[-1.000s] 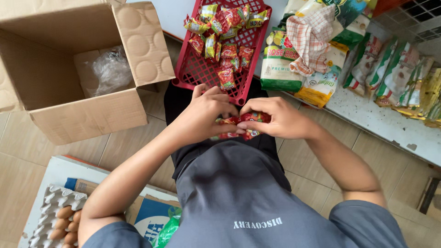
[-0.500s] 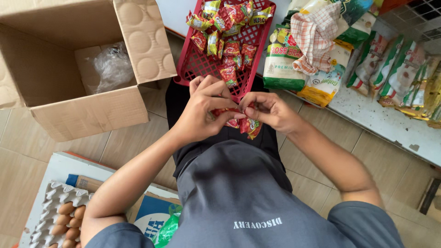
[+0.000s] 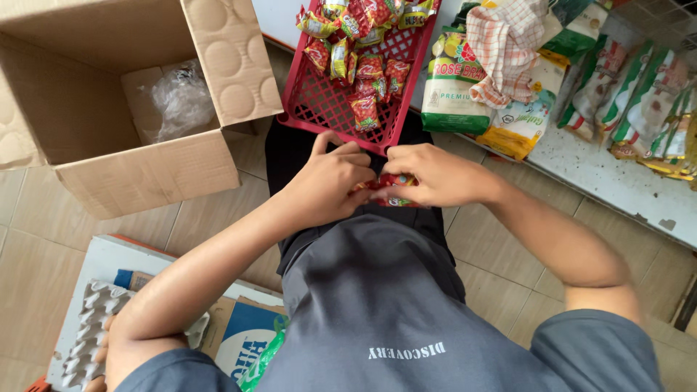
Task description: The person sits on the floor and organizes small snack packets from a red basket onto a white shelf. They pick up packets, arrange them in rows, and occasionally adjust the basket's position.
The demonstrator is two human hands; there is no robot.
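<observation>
Both my left hand [image 3: 330, 178] and right hand [image 3: 428, 174] pinch a small red snack packet [image 3: 388, 190] between them, just below the red plastic basket [image 3: 319, 105]; it looks light, crinkly and slippery, best gripped by its sealed edges.

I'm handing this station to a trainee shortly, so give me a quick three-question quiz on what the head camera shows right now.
1. True or false: the red crate holds small red and yellow snack packets.
2. What do the left hand and right hand hold between them?
A. an egg
B. a red packet
C. a checked cloth
3. What lies inside the open cardboard box?

Key:
1. True.
2. B: both hands pinch one red packet just below the crate's near rim.
3. A crumpled clear plastic bag.
</observation>
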